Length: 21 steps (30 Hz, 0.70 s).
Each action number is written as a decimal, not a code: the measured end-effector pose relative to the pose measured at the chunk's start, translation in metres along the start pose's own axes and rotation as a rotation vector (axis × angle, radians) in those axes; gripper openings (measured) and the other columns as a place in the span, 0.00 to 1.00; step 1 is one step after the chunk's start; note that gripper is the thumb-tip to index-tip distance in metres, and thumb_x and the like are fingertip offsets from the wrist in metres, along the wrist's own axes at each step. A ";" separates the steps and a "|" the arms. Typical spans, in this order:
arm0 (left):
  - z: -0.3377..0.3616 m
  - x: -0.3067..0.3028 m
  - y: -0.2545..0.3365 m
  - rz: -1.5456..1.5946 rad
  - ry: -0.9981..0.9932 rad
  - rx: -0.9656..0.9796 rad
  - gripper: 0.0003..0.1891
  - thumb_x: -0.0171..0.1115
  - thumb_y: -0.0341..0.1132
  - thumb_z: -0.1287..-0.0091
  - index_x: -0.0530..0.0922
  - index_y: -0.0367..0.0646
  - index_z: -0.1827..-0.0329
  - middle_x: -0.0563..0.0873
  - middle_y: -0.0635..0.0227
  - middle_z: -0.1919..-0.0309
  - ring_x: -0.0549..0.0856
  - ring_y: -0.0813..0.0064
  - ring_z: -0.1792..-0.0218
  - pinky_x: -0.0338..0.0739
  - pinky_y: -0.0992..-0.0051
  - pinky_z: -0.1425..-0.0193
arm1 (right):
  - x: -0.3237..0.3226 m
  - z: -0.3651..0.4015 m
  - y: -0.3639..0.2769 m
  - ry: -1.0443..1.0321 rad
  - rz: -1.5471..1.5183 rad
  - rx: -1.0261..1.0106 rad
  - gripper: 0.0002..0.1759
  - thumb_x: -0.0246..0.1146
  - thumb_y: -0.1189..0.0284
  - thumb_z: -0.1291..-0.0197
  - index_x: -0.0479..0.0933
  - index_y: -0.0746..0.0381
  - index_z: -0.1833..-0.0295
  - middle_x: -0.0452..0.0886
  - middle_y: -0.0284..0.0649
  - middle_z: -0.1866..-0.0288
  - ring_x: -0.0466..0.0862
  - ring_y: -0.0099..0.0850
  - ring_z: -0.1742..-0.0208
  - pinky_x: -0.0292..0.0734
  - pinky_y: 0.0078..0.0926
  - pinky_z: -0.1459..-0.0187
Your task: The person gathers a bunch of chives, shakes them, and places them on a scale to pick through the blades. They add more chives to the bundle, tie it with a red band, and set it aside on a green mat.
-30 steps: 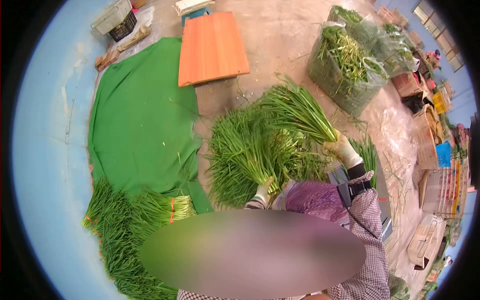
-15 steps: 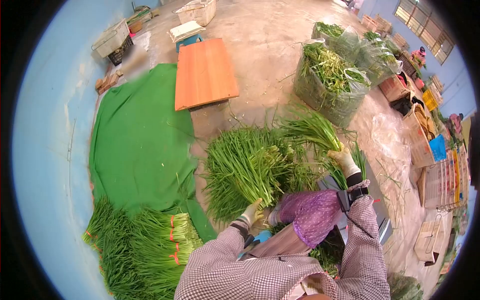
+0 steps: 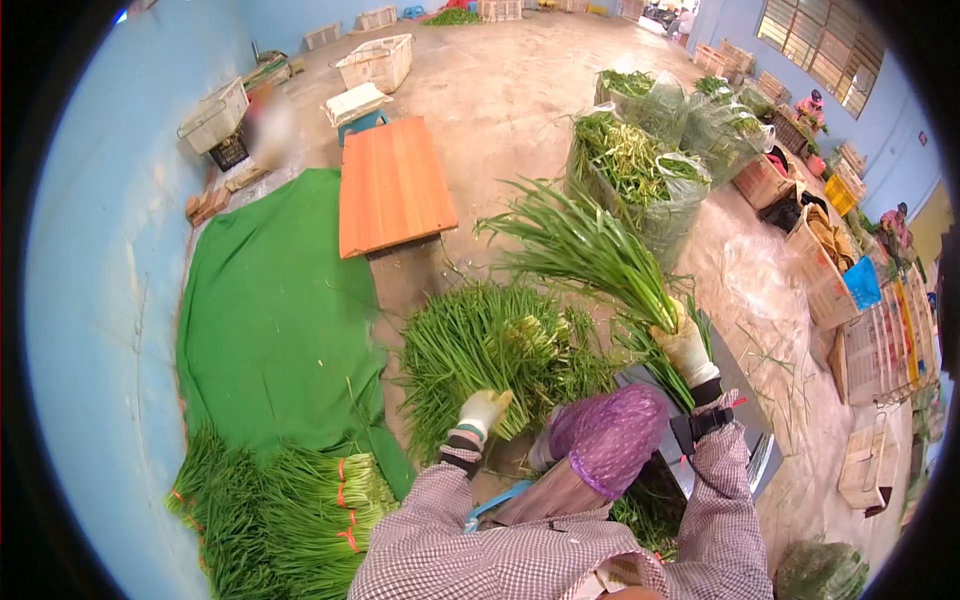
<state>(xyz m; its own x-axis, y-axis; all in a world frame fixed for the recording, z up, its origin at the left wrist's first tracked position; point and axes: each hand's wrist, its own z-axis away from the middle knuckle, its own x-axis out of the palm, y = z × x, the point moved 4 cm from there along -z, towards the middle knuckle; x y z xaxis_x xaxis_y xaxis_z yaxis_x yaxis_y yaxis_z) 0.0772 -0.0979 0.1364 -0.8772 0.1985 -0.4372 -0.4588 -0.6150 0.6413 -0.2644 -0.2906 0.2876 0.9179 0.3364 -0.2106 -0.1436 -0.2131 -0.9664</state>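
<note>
My right hand (image 3: 685, 345), in a pale glove, grips a bunch of long green chives (image 3: 580, 245) by its stems and holds it raised, leaves fanning up and to the left. My left hand (image 3: 482, 410), also gloved, clutches the stem end of the loose chive pile (image 3: 480, 345) lying on the floor in front of me. A purple-sleeved knee sits between the two hands. Under my right forearm is a grey scale (image 3: 745, 440), partly hidden.
Tied chive bundles (image 3: 290, 505) with orange bands lie on a green cloth (image 3: 270, 310) at the left. An orange wooden board (image 3: 390, 185) stands beyond the pile. Clear bags of greens (image 3: 640, 165) and crates (image 3: 810, 250) line the right. Other people work far back right.
My right hand has lifted its chive bunch higher above the pile. My left hand shifted slightly left and closed on the pile's stems. The view tilted upward.
</note>
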 end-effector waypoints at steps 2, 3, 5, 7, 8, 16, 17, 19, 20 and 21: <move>0.030 0.000 0.078 0.507 -0.080 0.269 0.25 0.58 0.57 0.25 0.84 0.41 0.53 0.89 0.65 0.59 0.89 0.73 0.60 0.83 0.72 0.48 | 0.012 0.016 -0.057 0.118 0.577 -0.160 0.39 0.65 0.78 0.41 0.63 0.58 0.23 0.83 0.45 0.41 0.86 0.37 0.48 0.80 0.29 0.48; 0.045 0.003 0.117 0.447 -0.051 0.506 0.23 0.60 0.50 0.23 0.80 0.38 0.39 0.89 0.60 0.50 0.89 0.70 0.53 0.84 0.70 0.45 | 0.019 0.022 -0.074 0.188 0.798 -0.235 0.41 0.66 0.76 0.42 0.62 0.57 0.22 0.83 0.48 0.42 0.88 0.42 0.52 0.83 0.33 0.53; 0.079 0.030 0.189 1.015 -0.308 0.642 0.23 0.57 0.44 0.22 0.74 0.37 0.32 0.85 0.61 0.43 0.84 0.71 0.43 0.77 0.74 0.36 | 0.033 0.037 -0.095 0.251 0.955 -0.271 0.44 0.67 0.75 0.45 0.61 0.57 0.21 0.83 0.49 0.47 0.87 0.45 0.57 0.83 0.37 0.60; 0.132 0.038 0.256 1.209 -0.468 0.910 0.25 0.60 0.47 0.23 0.73 0.40 0.31 0.83 0.66 0.41 0.78 0.74 0.38 0.70 0.71 0.29 | 0.045 0.057 -0.116 0.305 1.081 -0.295 0.46 0.68 0.74 0.47 0.60 0.57 0.20 0.83 0.48 0.53 0.86 0.46 0.62 0.82 0.39 0.65; 0.111 0.057 0.258 1.252 -0.522 0.853 0.26 0.62 0.48 0.24 0.74 0.41 0.31 0.83 0.66 0.41 0.79 0.72 0.37 0.70 0.69 0.29 | 0.049 0.070 -0.127 0.324 1.129 -0.301 0.47 0.68 0.74 0.47 0.60 0.56 0.20 0.82 0.47 0.56 0.85 0.45 0.64 0.81 0.40 0.67; 0.119 0.095 0.262 1.608 -0.675 0.610 0.19 0.67 0.42 0.28 0.80 0.40 0.41 0.88 0.63 0.50 0.88 0.66 0.51 0.84 0.64 0.45 | 0.034 0.204 -0.116 0.359 1.154 -0.208 0.47 0.72 0.71 0.47 0.61 0.63 0.22 0.80 0.47 0.51 0.83 0.45 0.53 0.79 0.38 0.52; 0.116 0.111 0.259 1.567 -0.691 0.622 0.18 0.67 0.41 0.28 0.80 0.39 0.42 0.88 0.63 0.51 0.88 0.67 0.53 0.85 0.65 0.47 | 0.031 0.217 -0.105 0.371 1.090 -0.185 0.48 0.74 0.69 0.48 0.61 0.64 0.22 0.80 0.50 0.45 0.83 0.47 0.47 0.79 0.38 0.46; 0.111 0.135 0.255 1.448 -0.721 0.676 0.16 0.67 0.39 0.29 0.81 0.39 0.44 0.89 0.64 0.54 0.88 0.68 0.56 0.86 0.67 0.51 | 0.028 0.244 -0.107 0.308 0.892 -0.140 0.52 0.77 0.65 0.50 0.60 0.66 0.22 0.76 0.53 0.36 0.80 0.49 0.39 0.76 0.38 0.39; 0.108 0.144 0.255 1.370 -0.731 0.718 0.16 0.67 0.39 0.29 0.82 0.38 0.45 0.89 0.64 0.55 0.89 0.69 0.57 0.86 0.68 0.52 | 0.026 0.256 -0.112 0.280 0.794 -0.122 0.54 0.79 0.64 0.51 0.59 0.67 0.22 0.75 0.54 0.32 0.78 0.49 0.35 0.75 0.37 0.35; 0.109 0.150 0.257 1.291 -0.742 0.760 0.15 0.67 0.38 0.29 0.82 0.38 0.45 0.89 0.65 0.56 0.89 0.70 0.58 0.87 0.69 0.54 | 0.023 0.270 -0.121 0.218 0.768 -0.101 0.58 0.81 0.61 0.54 0.58 0.64 0.20 0.71 0.53 0.27 0.74 0.47 0.29 0.70 0.36 0.29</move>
<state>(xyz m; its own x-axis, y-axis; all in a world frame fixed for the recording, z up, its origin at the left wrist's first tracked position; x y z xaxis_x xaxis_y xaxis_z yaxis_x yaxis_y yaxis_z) -0.1876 -0.1428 0.3048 -0.4789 0.3208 0.8171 0.8050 -0.2108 0.5546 -0.3256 -0.0098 0.3602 0.6298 -0.1224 -0.7670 -0.7392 -0.3979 -0.5434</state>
